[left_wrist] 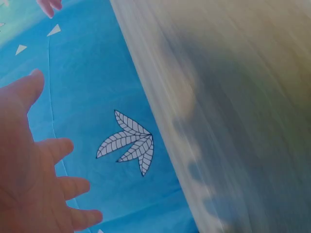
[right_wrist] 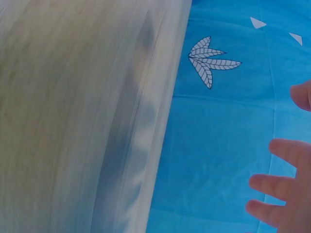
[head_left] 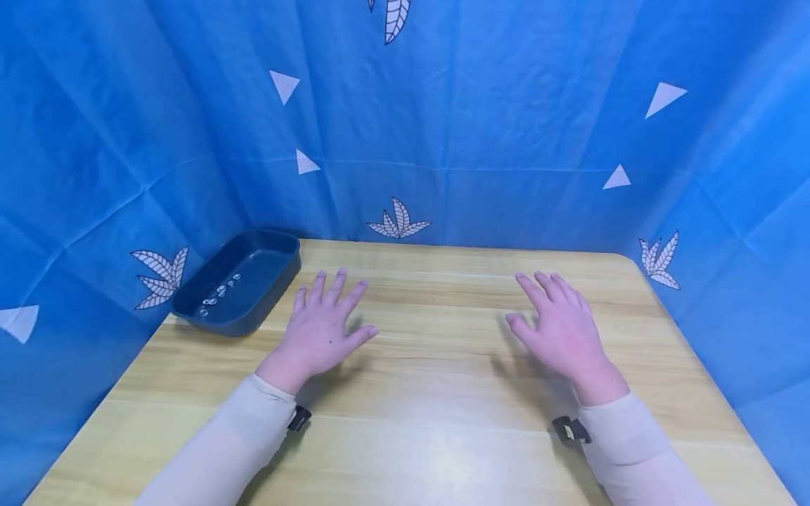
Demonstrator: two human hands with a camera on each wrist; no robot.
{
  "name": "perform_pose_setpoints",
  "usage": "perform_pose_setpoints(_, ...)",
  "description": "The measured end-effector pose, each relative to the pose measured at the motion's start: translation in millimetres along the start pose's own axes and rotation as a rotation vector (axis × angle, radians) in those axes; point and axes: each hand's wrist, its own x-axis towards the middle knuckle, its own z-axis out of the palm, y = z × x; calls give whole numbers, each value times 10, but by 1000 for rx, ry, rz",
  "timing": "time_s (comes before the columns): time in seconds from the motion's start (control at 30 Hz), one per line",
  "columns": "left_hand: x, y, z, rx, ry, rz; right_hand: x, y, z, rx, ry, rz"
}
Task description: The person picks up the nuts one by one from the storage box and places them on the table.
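My left hand (head_left: 319, 334) hovers above the wooden table (head_left: 436, 393), palm down with its fingers spread and nothing in it. Just left of it stands a dark blue rectangular tray (head_left: 268, 299), which the hand does not touch. Several small, clear, shiny pieces (head_left: 221, 289) lie along the tray's bottom; their kind is too small to tell. On the right, my other hand (head_left: 563, 334) is also held over the table, its fingers extended and slightly bent, holding nothing. Both wrist views show the same, with the left fingers (left_wrist: 60, 150) and right fingers (right_wrist: 272, 187) apart from any object.
A blue curtain (head_left: 506, 140) with white leaves and triangles surrounds the table's back and sides. The tray sits at the table's back left corner, against the curtain. A black strap piece (head_left: 299, 419) shows at the left cuff, and a similar one (head_left: 571, 429) at the right.
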Motion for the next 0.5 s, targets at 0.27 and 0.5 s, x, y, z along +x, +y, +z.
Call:
perform_pose_setpoints(0.27,20,-90,-31,-17,-18,-28,-27,-20,-12,19,12,-8)
perform_pose_setpoints(0.5,36,-232,-72,-10,1,-44,-60,-24,-25,11,18,-4)
